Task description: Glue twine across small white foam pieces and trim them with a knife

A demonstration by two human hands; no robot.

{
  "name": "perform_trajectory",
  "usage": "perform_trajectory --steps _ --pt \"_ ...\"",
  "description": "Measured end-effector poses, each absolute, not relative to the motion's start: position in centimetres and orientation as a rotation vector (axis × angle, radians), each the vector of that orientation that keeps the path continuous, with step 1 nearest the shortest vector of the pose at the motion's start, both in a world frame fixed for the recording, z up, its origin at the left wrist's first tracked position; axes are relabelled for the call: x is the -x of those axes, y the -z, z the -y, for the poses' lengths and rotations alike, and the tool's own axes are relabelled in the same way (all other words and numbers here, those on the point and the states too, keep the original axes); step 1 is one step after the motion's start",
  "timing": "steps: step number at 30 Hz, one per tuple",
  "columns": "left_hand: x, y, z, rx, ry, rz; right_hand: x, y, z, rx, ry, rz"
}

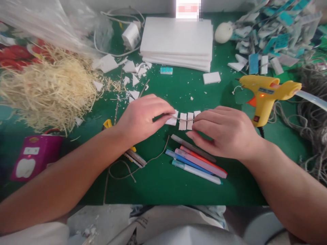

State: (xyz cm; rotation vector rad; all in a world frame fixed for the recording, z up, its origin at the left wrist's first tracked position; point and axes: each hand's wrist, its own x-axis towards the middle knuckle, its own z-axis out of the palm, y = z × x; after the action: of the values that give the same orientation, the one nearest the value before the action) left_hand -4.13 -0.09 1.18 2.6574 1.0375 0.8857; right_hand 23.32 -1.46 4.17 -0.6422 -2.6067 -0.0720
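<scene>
Hands: L hand point(145, 117) and R hand point(224, 131) are hovering mid-frame, apart, w/ a short gap btwn them.
L grip: thumb + forefinger are pinching down on twine point(184, 119) at left end of the row.
R grip: fingertips are pinching same twine at right end, touching the last block; other fingers are curling under.
Twine: is running roughly horiz. btwn both hands; a loose tail is trailing down-left over green mat point(163, 185) toward lower centre.
Foam pieces point(183, 123): four small white blocks are sitting side by side along the twine, mid-frame, just over the mat. Can't tell how they are fixed to it.
Pens point(196, 161): several are lying together just below R hand, slanting down to the right.
Glue gun point(265, 93): yellow, is resting right of R hand, centre-right of frame, w/ a small orange light glowing on its body.
Foam sheets point(177, 41): white stack is lying at top centre; cut scraps point(133, 73) are lying scattered to its left.
Straw point(48, 88): pale heap is filling upper left.
Tags point(276, 34): teal/white pile is spreading over upper right.
Purple box point(33, 156): is lying lower left, beside L forearm.
</scene>
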Motion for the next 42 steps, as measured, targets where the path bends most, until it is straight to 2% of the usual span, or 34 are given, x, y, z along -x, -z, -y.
perform_trajectory --steps 21,42 --pt "4.99 -1.04 -0.25 -2.853 -0.901 -0.802 -23.43 -4.10 1.49 0.651 0.074 2.630" --pt "4.78 -0.86 -0.27 -2.781 -0.892 -0.828 -23.25 -4.15 1.52 0.649 0.051 2.638"
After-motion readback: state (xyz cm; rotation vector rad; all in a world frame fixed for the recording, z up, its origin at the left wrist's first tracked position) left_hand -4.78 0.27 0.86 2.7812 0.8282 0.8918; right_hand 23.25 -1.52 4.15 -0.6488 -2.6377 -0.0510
